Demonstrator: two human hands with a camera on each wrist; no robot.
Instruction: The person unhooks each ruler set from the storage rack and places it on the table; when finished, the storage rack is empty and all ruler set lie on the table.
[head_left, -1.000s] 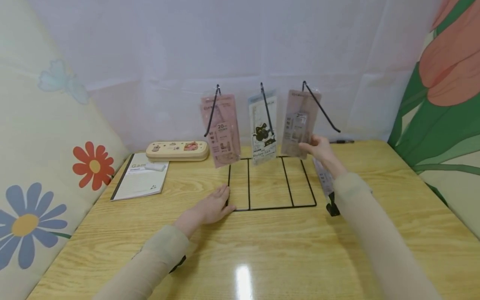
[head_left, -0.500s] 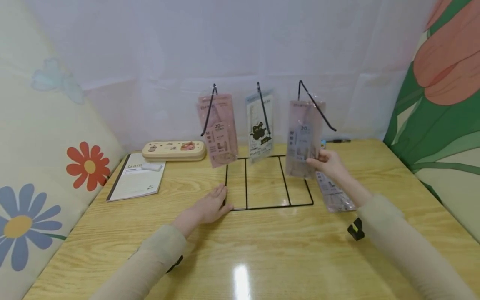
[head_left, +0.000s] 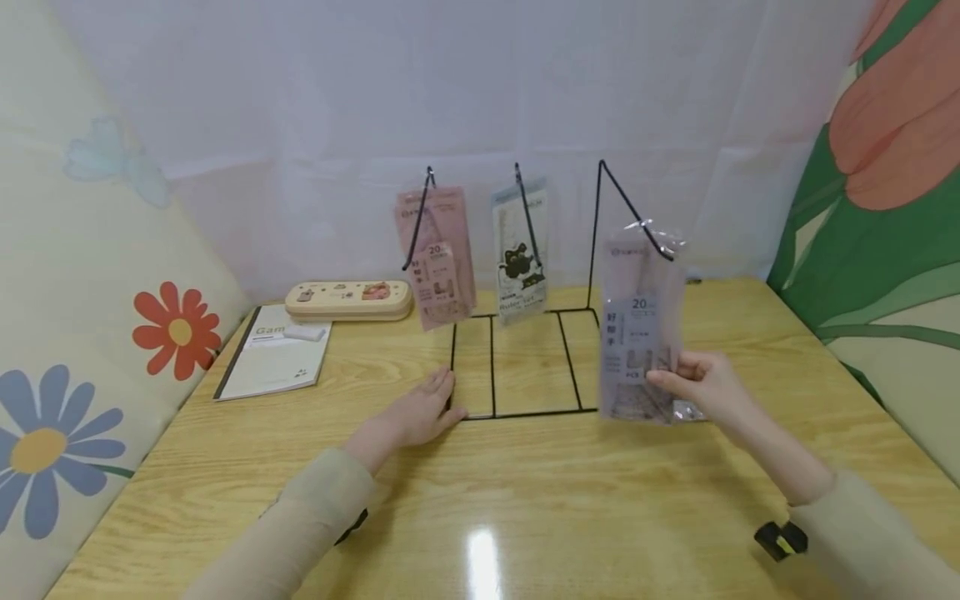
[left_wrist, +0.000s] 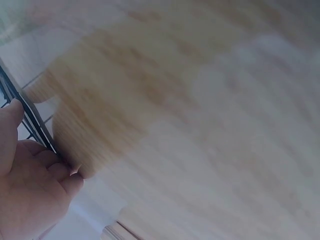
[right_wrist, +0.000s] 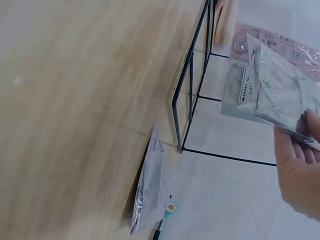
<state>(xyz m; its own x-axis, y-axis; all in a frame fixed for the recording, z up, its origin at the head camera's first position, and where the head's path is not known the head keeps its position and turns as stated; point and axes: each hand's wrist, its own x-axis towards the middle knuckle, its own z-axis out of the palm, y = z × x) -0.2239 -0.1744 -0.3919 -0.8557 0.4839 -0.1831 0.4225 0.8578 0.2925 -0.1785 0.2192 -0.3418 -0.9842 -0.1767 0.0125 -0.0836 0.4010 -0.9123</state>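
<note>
A: Right hand (head_left: pixel 705 390) state?

B: Pinching the lower edge of a clear packet (head_left: pixel 640 333). Packet hangs at the tip of the rack's (head_left: pixel 525 367) right hook (head_left: pixel 637 218); can't tell if it's on the wire or already off, since the film top is crumpled there. Print reads "20", the rest is too small.

A: Left hand (head_left: pixel 422 414)?

B: Flat on the tabletop (head_left: pixel 525 500), fingers straight, pressing the rack's front left corner. Left wrist view is blurred: only fingers (left_wrist: pixel 30 185) against a black wire.

A: Other packets?

B: Pink packet (head_left: pixel 437 254) on the left hook, blue packet (head_left: pixel 521 250) on the middle hook, both hanging free. One more packet lies flat on the tabletop behind the held one, mostly hidden in the head view; the right wrist view shows it as a spare packet (right_wrist: pixel 150 192), seen edge-on, with a pen tip beside it.

A: Anything else?

B: Pencil case (head_left: pixel 348 300) and notebook (head_left: pixel 273 360) at far left, well apart from the rack. Notebook title is half covered by an eraser (head_left: pixel 303 333). Black wrist strap at the right sleeve is partly cut off.
</note>
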